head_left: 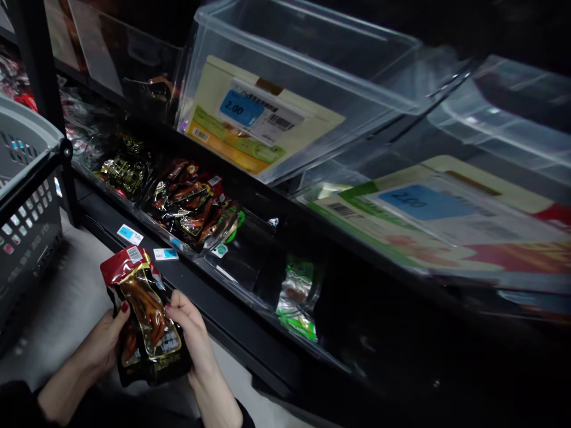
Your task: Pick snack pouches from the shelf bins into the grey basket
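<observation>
Between both hands is a snack packet (147,315), black with a red top, a barcode and a clear window showing brown meat that looks like chicken feet. My left hand (107,339) grips its left edge, thumb in front. On the right edge, my right hand (191,327) holds it the same way; the other fingers are mostly hidden behind the pack. The packet is tilted and faces me. Just beyond it, similar red and black packets (191,202) fill a clear bin on the low shelf.
A grey shopping basket (31,178) is at the left. Black and gold packets (127,169) lie in another bin. Farther right is a green and silver packet (297,294). Above, clear plastic boxes (307,53) carry price cards. The black shelf edge (232,321) runs diagonally beside my right hand.
</observation>
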`<state>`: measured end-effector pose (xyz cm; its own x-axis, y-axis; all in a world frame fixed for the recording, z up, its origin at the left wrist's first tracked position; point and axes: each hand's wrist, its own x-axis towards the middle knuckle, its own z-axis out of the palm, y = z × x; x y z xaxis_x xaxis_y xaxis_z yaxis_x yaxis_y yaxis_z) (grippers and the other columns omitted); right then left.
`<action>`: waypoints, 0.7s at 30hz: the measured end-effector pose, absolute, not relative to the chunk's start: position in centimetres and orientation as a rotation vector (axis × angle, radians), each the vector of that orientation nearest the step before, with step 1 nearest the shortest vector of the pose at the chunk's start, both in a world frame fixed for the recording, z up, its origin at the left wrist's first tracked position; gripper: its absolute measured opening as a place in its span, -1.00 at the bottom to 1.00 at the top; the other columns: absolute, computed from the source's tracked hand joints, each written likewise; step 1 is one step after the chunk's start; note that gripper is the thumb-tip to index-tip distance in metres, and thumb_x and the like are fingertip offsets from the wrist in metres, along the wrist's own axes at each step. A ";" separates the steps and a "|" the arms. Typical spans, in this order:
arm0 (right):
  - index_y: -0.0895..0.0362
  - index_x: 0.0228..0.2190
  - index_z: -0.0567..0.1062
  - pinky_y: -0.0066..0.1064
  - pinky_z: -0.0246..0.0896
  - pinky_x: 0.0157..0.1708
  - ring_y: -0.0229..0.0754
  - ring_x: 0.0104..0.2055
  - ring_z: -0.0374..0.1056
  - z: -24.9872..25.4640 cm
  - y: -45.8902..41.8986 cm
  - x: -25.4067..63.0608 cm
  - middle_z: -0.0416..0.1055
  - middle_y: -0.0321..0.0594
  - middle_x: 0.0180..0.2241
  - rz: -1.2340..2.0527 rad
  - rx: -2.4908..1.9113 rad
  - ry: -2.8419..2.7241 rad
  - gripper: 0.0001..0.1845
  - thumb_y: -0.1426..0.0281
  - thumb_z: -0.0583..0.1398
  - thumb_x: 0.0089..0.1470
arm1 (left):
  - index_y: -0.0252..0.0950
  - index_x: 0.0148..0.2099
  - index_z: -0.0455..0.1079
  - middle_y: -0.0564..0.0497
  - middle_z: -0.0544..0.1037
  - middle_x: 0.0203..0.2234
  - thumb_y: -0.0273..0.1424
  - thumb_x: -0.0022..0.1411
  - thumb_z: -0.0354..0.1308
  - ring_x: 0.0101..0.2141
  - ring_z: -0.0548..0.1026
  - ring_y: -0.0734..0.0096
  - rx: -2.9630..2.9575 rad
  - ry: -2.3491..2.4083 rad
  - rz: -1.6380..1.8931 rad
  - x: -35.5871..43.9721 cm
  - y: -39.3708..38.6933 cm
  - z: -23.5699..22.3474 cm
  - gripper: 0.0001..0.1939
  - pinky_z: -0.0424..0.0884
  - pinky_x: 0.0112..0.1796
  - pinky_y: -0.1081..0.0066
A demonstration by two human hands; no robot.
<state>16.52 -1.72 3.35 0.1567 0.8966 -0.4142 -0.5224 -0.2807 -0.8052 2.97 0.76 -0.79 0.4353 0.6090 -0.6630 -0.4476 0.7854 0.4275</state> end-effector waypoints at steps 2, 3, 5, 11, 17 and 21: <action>0.13 -0.65 0.18 -0.57 -0.05 -0.61 -0.39 -0.64 0.04 3.2 -1.7 16.8 0.16 -0.45 -0.70 1.530 -1.130 -0.370 -0.74 0.41 0.23 -0.27 | -0.39 -0.13 0.37 -0.08 0.60 -0.39 -0.28 0.01 0.20 -0.32 0.52 0.27 0.192 0.884 0.668 2.9 0.8 -0.8 -0.62 0.41 -0.33 0.43; 0.13 -0.65 0.19 -0.57 -0.04 -0.61 -0.39 -0.65 0.06 3.2 -1.6 16.9 0.18 -0.44 -0.71 1.557 -1.100 -0.344 -0.74 0.42 0.24 -0.28 | -0.39 -0.14 0.37 -0.08 0.60 -0.39 -0.30 0.05 0.16 -0.30 0.52 0.28 0.179 0.880 0.670 2.9 0.9 -0.7 -0.66 0.41 -0.30 0.42; 0.12 -0.64 0.20 -0.56 0.00 -0.61 -0.37 -0.65 0.11 3.2 -1.3 17.1 0.21 -0.43 -0.71 1.565 -1.056 -0.299 -0.74 0.42 0.25 -0.29 | -0.39 -0.14 0.37 -0.09 0.60 -0.38 -0.33 0.13 0.08 -0.29 0.53 0.30 0.145 0.880 0.674 2.9 0.9 -0.5 -0.72 0.41 -0.25 0.41; 0.08 -0.58 0.24 -0.47 0.14 -0.57 -0.29 -0.60 0.23 4.6 -1.4 18.4 0.33 -0.39 -0.62 1.227 -1.245 -0.307 -0.79 0.37 0.22 -0.24 | -0.39 -0.20 0.40 -0.08 0.60 -0.44 -0.39 0.18 0.02 -0.33 0.54 0.30 0.148 0.927 0.705 3.0 1.1 0.0 -0.78 0.41 -0.23 0.36; 0.06 -0.56 0.32 -0.31 0.21 -0.28 -0.10 -0.23 0.34 4.6 -5.0 15.9 0.40 -0.18 -0.18 0.118 -1.740 -1.240 -0.88 0.46 0.13 -0.04 | -0.43 -0.45 0.45 -0.05 0.56 -0.64 -0.30 -0.06 0.25 -0.47 0.53 0.27 0.185 0.956 0.718 3.2 1.4 -0.2 -0.76 0.40 -0.39 0.41; 0.01 -0.33 0.41 -0.24 0.17 -0.14 -0.04 -0.10 0.32 2.9 -5.8 11.5 0.36 -0.19 -0.06 -0.043 -1.757 -1.660 -0.80 0.51 0.10 -0.02 | -0.45 -0.40 0.47 -0.06 0.55 -0.64 -0.23 -0.16 0.29 -0.45 0.51 0.23 0.270 0.984 0.682 3.3 1.2 0.0 -0.65 0.37 -0.41 0.40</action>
<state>11.48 -5.85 2.91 0.1748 0.8611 0.4775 0.8846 0.0756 -0.4601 3.29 1.24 -0.05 0.3688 0.6405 -0.6736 -0.4065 0.7628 0.5028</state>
